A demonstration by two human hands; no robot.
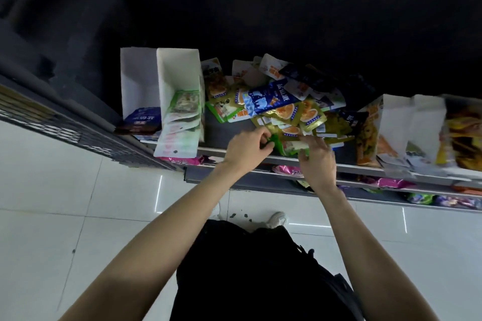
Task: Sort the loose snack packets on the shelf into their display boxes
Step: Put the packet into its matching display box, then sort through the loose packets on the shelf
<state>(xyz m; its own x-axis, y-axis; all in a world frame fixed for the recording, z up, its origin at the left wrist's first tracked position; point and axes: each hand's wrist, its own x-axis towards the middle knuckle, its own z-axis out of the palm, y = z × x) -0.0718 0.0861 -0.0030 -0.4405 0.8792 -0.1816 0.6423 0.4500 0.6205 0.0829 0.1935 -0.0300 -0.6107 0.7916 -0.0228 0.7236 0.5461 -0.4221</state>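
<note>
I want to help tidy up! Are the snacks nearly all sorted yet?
Not nearly. Some green packets already stand in the white box. The left hand and right hand grip another green packet. A big loose pile still waits on the shelf.

Left hand (pixel 246 150) and right hand (pixel 317 157) pinching green packet (pixel 283 145), loose packets (pixel 273 101), shelf (pixel 365 168)

This is a shop aisle. Just beyond the person's hands runs a grey retail shelf (pixel 287 161) heaped with printed snack packets (pixel 271 101), and white cardboard display boxes (pixel 180 73) stand on it to either side of them. Below the hands, lower shelf tiers (pixel 391 190) carry more bright wrappers. Underfoot, glossy white floor tiles (pixel 65 190) mirror strip lights.
</note>
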